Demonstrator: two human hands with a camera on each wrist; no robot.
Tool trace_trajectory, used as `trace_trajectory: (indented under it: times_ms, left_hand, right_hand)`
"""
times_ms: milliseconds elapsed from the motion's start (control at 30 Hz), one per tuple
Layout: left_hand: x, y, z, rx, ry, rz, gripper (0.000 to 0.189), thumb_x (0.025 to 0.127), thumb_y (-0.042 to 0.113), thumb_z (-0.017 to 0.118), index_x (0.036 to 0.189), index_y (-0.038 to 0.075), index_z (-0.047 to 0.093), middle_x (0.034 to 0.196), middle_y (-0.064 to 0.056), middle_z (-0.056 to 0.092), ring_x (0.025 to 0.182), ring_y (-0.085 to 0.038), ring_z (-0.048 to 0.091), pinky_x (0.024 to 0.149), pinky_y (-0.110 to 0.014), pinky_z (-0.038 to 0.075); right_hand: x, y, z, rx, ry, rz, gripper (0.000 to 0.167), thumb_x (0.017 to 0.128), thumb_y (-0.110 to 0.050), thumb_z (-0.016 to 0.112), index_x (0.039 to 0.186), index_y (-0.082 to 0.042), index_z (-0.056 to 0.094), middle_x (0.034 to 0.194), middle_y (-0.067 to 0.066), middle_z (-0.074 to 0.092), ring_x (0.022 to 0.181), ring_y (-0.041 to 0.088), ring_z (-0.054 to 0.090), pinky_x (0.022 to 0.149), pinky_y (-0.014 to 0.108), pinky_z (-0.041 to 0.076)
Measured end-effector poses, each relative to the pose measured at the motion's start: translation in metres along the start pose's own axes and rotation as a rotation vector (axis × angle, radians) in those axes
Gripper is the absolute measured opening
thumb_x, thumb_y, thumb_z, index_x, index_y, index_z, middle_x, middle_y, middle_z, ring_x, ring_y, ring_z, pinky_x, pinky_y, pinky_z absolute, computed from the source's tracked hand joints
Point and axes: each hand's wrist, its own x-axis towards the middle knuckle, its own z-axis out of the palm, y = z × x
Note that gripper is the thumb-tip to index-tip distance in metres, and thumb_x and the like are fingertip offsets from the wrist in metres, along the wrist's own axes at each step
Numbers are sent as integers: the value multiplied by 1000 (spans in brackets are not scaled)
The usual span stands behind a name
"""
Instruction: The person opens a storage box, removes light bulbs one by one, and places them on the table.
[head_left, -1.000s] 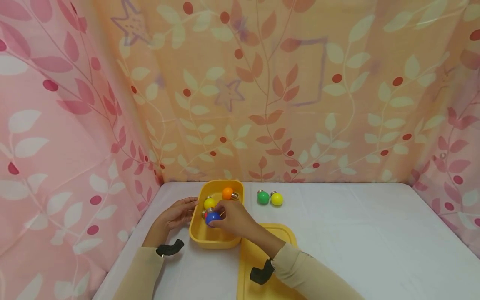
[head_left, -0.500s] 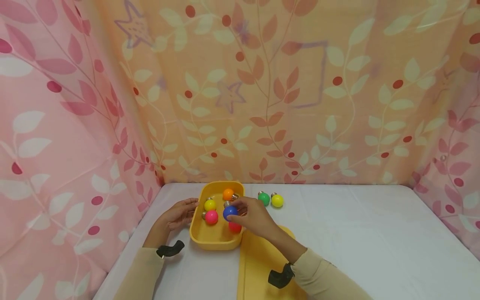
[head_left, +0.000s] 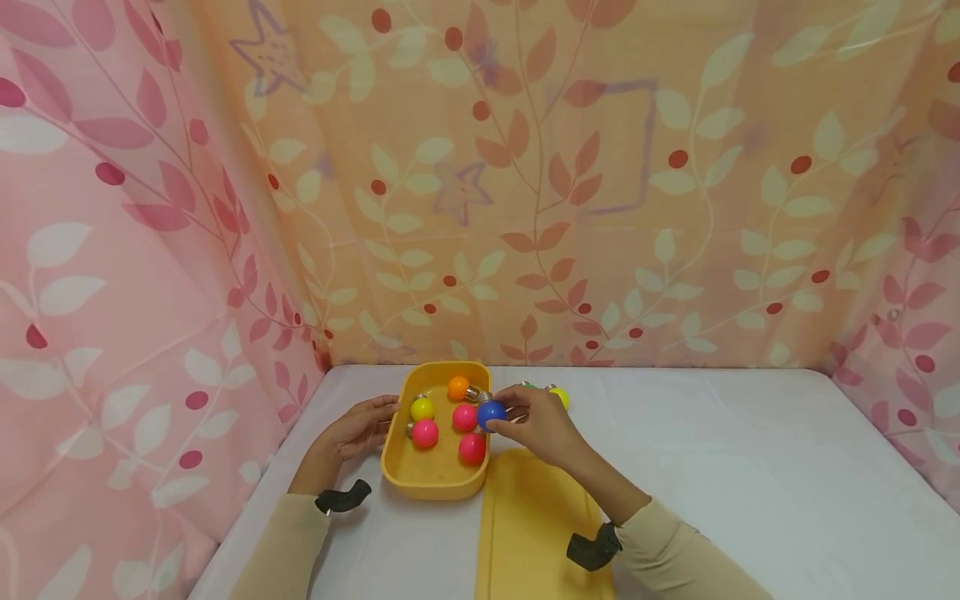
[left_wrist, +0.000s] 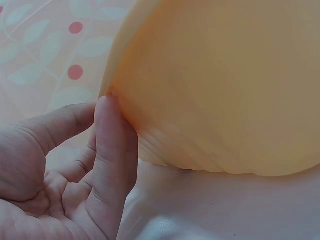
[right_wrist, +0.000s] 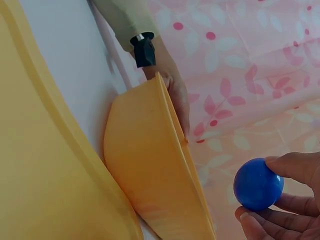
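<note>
The blue bulb (head_left: pixel 492 416) lies between pinching thumb and fingers of the right grip (head_left: pixel 543 427). The left grip (head_left: pixel 352 432) pinches the yellow box (head_left: pixel 435 492)

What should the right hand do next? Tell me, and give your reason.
I'd carry the blue bulb further right and probably lower it onto the white table, near the yellow bulb lying there. In the head view, the right hand holds it at the right rim of the yellow box; a second ago it was over the box's middle, so it seems to be coming out.
</note>
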Motion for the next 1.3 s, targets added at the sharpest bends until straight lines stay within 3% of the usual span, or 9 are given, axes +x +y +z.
trace_trajectory:
  times_ms: [200,633,1033,1300]
  left_hand:
    - [2,0,1,3,12,-6,47,100,22,65,141,7,49,120,-7,68,100,-22,71,84,-27,59]
    - [3,5,4,12,8,2,43,102,20,63,140,6,50,120,-7,68,100,-22,71,85,-28,59]
    - [0,3,-1,18,-37,11,38,104,18,59,139,5,50,119,-8,67,99,-21,71,87,-30,59]
    - [-1,1,-3,16,-54,13,37,106,18,56,140,4,49,121,-8,67,100,-21,71,86,-29,59]
  right_hand:
    - [2,7,-10,6,24,8,36,86,-20,83,117,-5,71,105,5,74,87,19,72,77,27,62]
    - [11,25,-37,-31,107,111,38,85,-20,84,118,-6,73,105,7,75,89,22,72,80,34,62]
    - [18,47,-51,-6,127,120,43,85,-22,84,121,-3,73,111,13,75,91,24,73,79,34,63]
    - [20,52,-73,30,93,159,47,89,-21,81,131,-4,67,120,13,71,102,28,71,88,35,60]
